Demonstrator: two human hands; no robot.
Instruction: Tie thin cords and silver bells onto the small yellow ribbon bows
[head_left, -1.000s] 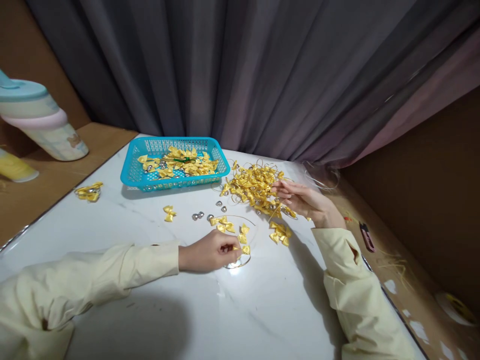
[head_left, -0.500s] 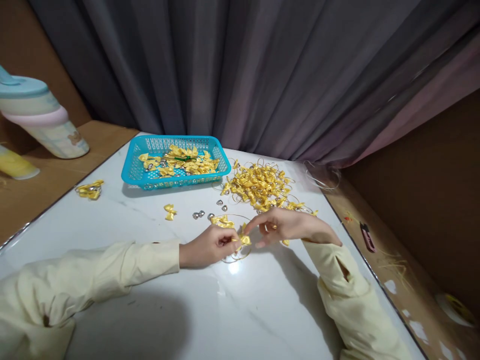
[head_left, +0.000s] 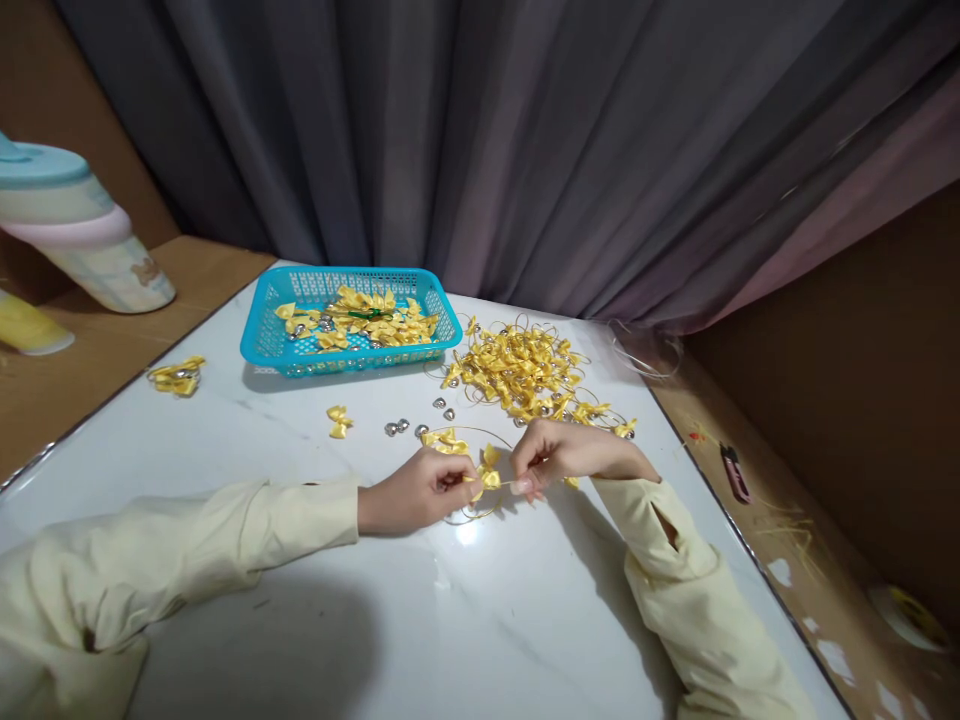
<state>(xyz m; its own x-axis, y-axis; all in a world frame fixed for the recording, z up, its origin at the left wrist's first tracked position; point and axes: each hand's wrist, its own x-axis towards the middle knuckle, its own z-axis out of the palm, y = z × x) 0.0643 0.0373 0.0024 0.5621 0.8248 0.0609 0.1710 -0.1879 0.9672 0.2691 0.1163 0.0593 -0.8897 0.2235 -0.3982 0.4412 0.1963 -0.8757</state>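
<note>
My left hand [head_left: 427, 490] pinches a thin gold cord close to a yellow satin bow [head_left: 489, 478]. The cord's other end is between the thumb and fingers of my right hand [head_left: 551, 460], and a short stretch of it shows between the hands. Below and behind, the cord curves in thin loops over the white table [head_left: 450, 620]. Another yellow bow [head_left: 444, 441] lies just beyond my left fingers. Several silver heart-shaped bells [head_left: 401, 427] and a loose bow [head_left: 339, 421] rest farther left. What exactly my left fingertips cover is hidden.
Behind the hands stands a blue basket [head_left: 259, 340] with bows and bells. A heap of corded bows [head_left: 525, 365] lies to its right, a small bundle [head_left: 178, 376] at left. A tumbler [head_left: 97, 235] stands far left; a pink cutter [head_left: 735, 473] lies at right.
My right hand's fingers have closed from a spread pose onto the cord, and the hand has shifted slightly. A taut bit of cord now shows between the hands. My left hand stays put.
</note>
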